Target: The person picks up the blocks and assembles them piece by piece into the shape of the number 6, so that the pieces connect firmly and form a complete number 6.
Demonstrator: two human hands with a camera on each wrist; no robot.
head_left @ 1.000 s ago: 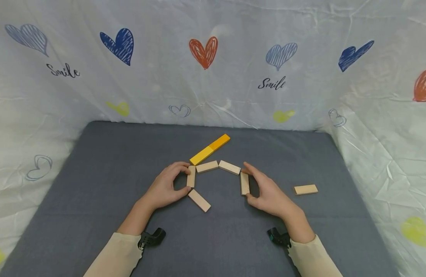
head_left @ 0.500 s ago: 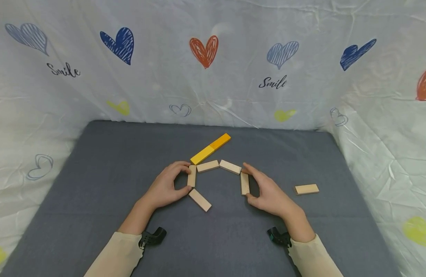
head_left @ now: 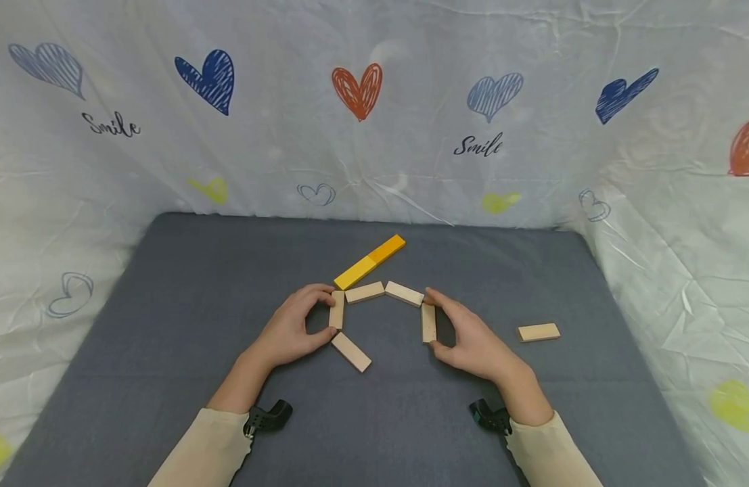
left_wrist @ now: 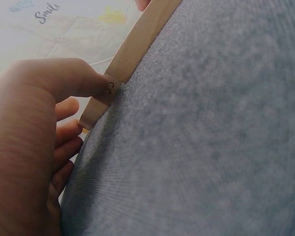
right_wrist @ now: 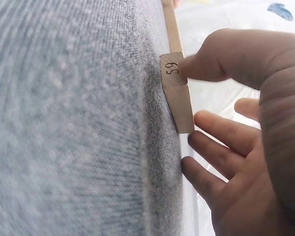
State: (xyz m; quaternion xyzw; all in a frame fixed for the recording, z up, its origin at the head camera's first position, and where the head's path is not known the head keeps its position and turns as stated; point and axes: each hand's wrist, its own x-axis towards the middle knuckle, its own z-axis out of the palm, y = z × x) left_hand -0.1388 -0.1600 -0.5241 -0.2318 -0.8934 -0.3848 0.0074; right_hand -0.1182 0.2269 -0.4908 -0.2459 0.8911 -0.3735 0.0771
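Plain wooden blocks form an open arch on the dark grey cloth. On its left side, my left hand [head_left: 295, 328] pinches an upright-running block [head_left: 336, 311] by its two ends, thumb near and fingers far. Opposite it, my right hand [head_left: 471, 343] grips the right-side block [head_left: 429, 325] the same way. In the right wrist view the thumb presses this block's end [right_wrist: 168, 69], marked 59. Two slanted blocks, a left one [head_left: 365, 292] and a right one [head_left: 404, 293], span the top. A diagonal block [head_left: 352, 353] extends from the left block's near end.
Two yellow-orange blocks, one lighter [head_left: 354, 273] and one deeper [head_left: 387, 249], lie end to end in a diagonal line behind the arch. A single wooden block [head_left: 538, 332] lies farther right. A white heart-printed sheet [head_left: 411, 155] rises behind the cloth-covered table [head_left: 228, 250].
The right hand and the block it holds have shifted slightly left, under the end of the right slanted block. The left hand keeps its place.
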